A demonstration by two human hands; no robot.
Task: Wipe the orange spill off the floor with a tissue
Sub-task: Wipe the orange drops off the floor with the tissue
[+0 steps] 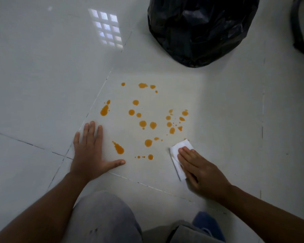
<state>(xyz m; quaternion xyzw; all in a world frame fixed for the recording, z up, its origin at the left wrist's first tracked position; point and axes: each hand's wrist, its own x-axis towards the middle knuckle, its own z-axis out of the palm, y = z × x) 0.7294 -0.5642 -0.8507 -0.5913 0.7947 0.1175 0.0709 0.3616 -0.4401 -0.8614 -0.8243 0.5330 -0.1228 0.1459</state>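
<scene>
An orange spill [142, 124] lies as several scattered drops and blobs on a pale glossy floor tile. My right hand [199, 170] presses flat on a folded white tissue [178, 156] at the spill's lower right edge, its far corner close to a small orange drop. My left hand [89, 151] rests flat on the floor at the spill's left side, fingers spread and thumb pointing toward an elongated orange blob [119, 148]; it holds nothing.
A full black rubbish bag [200, 28] stands on the floor beyond the spill. A dark object [302, 32] sits at the far right edge. My grey-trousered knees [104, 218] and a blue shoe [208, 225] are at the bottom of the view.
</scene>
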